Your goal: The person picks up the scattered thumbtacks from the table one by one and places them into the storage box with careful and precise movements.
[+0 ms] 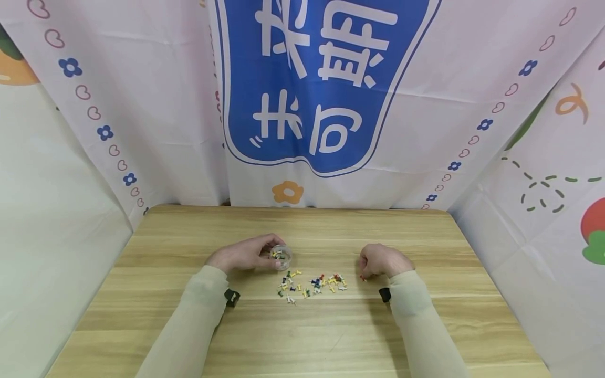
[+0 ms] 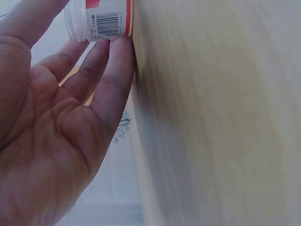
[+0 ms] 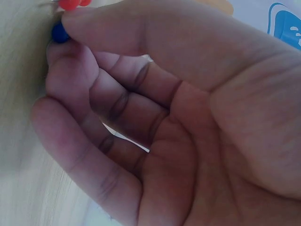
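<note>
A small clear round jar point(image 1: 281, 257) stands on the table with a few push pins in it. My left hand point(image 1: 248, 253) holds it from the left, thumb on the near side and fingers around the far side. In the left wrist view the jar point(image 2: 99, 21) shows a screw-thread rim and a barcode label. At the right, my right hand point(image 1: 384, 259) is low over the table. Its thumb and a fingertip pinch a blue push pin point(image 3: 59, 33), of which only the rounded end shows. Close by the thumb tip is a red push pin point(image 3: 69, 4).
Loose push pins point(image 1: 317, 283) in blue, yellow, white, green and red lie scattered on the wooden table point(image 1: 312, 336) between the hands. A printed white curtain point(image 1: 189, 131) hangs behind the table and along its sides.
</note>
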